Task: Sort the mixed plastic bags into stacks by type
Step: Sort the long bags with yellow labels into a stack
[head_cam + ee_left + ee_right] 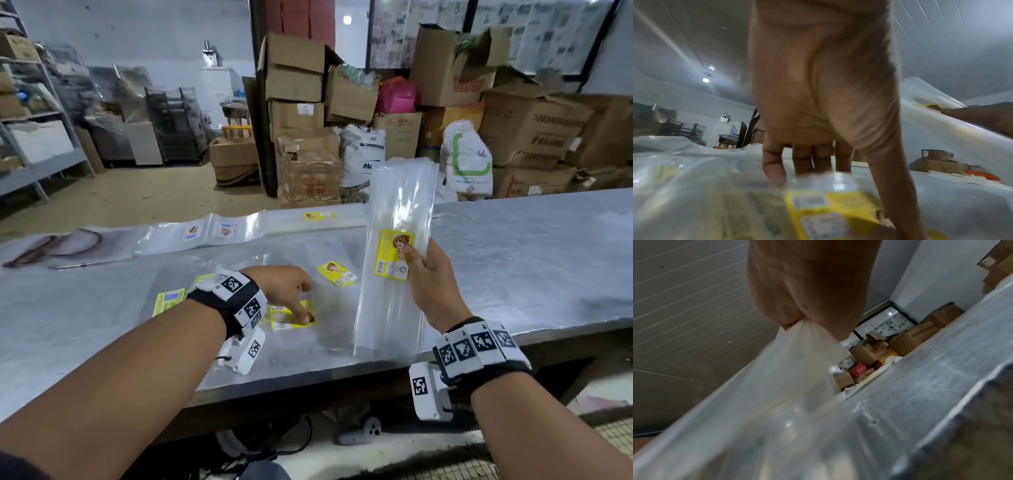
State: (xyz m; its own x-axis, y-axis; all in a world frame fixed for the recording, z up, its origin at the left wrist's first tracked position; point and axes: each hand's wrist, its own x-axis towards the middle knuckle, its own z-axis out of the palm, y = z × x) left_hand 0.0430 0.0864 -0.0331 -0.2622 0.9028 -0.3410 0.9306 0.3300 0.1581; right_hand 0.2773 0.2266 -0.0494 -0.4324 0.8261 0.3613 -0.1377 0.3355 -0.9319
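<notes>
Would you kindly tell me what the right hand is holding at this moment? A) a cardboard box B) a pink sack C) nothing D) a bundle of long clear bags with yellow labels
D: the right hand grips an upright bundle of clear bags, thumb on the yellow label.

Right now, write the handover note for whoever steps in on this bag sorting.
Right hand: grips an upright bundle of long clear bags with yellow labels, lower end near the table's front edge.
Left hand: fingers pressed on a loose yellow-label bag lying flat in the mixed pile.
Done: stacks along the far edge, namely printed bags, small-label clear bags, a yellow-label stack.
Left: several loose bags remain in front, including one nearby; the held bundle is not yet set down.
</notes>
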